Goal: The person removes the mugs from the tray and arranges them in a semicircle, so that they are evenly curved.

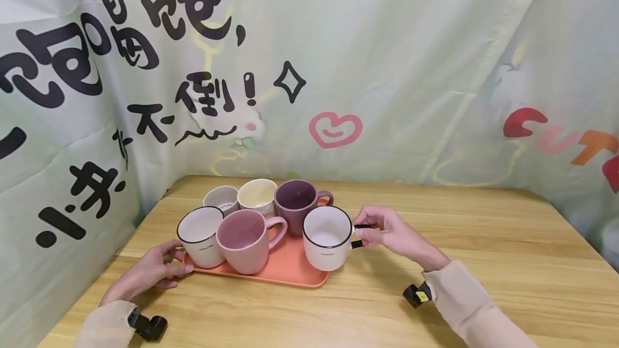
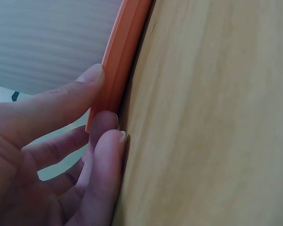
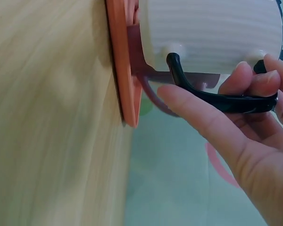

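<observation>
My right hand (image 1: 393, 234) pinches the black handle (image 3: 231, 102) of a white ribbed mug (image 1: 325, 255) with a black rim. That mug is upright at the right end of an orange tray (image 1: 290, 261), its base close over the tray in the right wrist view. At the tray's front left corner, my left hand (image 1: 153, 268) grips the edge, thumb (image 2: 92, 75) on the rim and fingertips low against its side. Beside this hand stands another black-rimmed white mug (image 1: 203, 254), with a pink mug (image 1: 246, 256) to its right.
Behind them on the tray are a grey mug (image 1: 220, 197), a cream mug (image 1: 256, 193) and a dark purple mug (image 1: 290, 214) with its handle to the right. The wooden table (image 1: 474, 240) reaches back to a printed cloth backdrop (image 1: 396, 69), which also hangs along the left.
</observation>
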Demonstrator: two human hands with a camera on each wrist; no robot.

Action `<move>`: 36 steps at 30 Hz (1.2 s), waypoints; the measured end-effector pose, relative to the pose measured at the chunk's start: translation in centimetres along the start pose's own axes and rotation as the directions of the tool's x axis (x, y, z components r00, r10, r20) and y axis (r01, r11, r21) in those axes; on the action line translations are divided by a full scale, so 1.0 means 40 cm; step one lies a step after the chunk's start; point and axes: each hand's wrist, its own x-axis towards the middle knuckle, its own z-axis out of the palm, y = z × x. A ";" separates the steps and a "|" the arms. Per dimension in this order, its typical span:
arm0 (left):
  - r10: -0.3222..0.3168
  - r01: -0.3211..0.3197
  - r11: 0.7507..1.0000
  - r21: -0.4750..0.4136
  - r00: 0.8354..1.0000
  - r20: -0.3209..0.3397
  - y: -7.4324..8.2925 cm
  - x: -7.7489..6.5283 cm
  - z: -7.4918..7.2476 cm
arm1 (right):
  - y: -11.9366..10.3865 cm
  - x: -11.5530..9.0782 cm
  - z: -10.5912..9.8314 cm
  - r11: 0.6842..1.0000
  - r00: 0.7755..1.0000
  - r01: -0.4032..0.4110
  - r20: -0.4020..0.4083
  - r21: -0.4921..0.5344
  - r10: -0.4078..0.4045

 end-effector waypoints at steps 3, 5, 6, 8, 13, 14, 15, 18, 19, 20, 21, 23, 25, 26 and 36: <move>0.002 -0.002 1.000 -0.005 1.000 0.001 0.000 0.000 0.001 | 0.006 -0.013 -0.010 1.000 1.000 0.005 0.007 -0.010 -0.004; 0.000 0.000 1.000 -0.006 1.000 0.000 0.000 0.000 0.001 | 0.010 -0.020 -0.017 1.000 1.000 0.007 0.017 -0.009 -0.007; 0.001 -0.001 1.000 -0.007 1.000 0.000 0.000 0.000 0.000 | 0.011 -0.024 -0.021 1.000 1.000 0.005 0.021 -0.006 -0.004; 0.000 0.000 1.000 -0.007 1.000 -0.002 -0.002 -0.001 -0.001 | 0.011 -0.030 -0.027 1.000 1.000 -0.001 0.030 -0.005 0.001; 0.014 -0.014 1.000 -0.007 1.000 -0.003 -0.004 -0.005 -0.004 | 0.018 -0.042 -0.044 1.000 0.999 -0.002 0.043 -0.006 0.002; 0.019 -0.019 1.000 -0.011 1.000 0.000 -0.004 -0.005 -0.004 | 0.021 -0.044 -0.048 1.000 0.999 0.002 0.047 -0.005 -0.002; 0.022 -0.022 1.000 -0.013 1.000 0.003 -0.004 -0.006 -0.004 | 0.025 -0.046 -0.053 1.000 0.999 0.007 0.051 -0.006 -0.007; 0.033 -0.033 0.999 -0.021 0.999 0.013 -0.004 -0.007 -0.003 | 0.035 -0.055 -0.067 1.000 0.997 0.030 0.071 0.000 -0.030; 0.034 -0.034 0.999 -0.024 0.999 0.016 -0.003 -0.007 -0.002 | 0.037 -0.059 -0.073 0.999 0.996 0.035 0.079 -0.003 -0.035; 0.036 -0.035 0.999 -0.024 0.999 0.017 -0.003 -0.007 -0.002 | 0.039 -0.063 -0.079 0.999 0.995 0.039 0.091 -0.004 -0.039; 0.037 -0.037 0.999 -0.024 0.999 0.019 -0.003 -0.007 -0.002 | 0.041 -0.067 -0.086 0.999 0.994 0.039 0.100 -0.007 -0.038; 0.035 -0.035 0.999 -0.023 0.999 0.016 -0.003 -0.007 -0.001 | 0.044 -0.076 -0.100 0.999 0.993 0.035 0.117 -0.014 -0.033; 0.037 -0.036 0.999 -0.023 0.999 0.015 -0.003 -0.006 -0.001 | 0.047 -0.084 -0.115 1.000 0.991 0.023 0.131 -0.019 -0.020; 0.040 -0.040 0.999 -0.022 0.999 0.015 -0.004 -0.005 -0.002 | 0.049 -0.087 -0.122 1.000 0.991 0.017 0.136 -0.015 -0.015; 0.039 -0.039 0.999 -0.021 0.999 0.015 0.000 -0.007 0.001 | 0.064 -0.097 -0.179 0.999 0.990 -0.021 0.142 0.026 0.017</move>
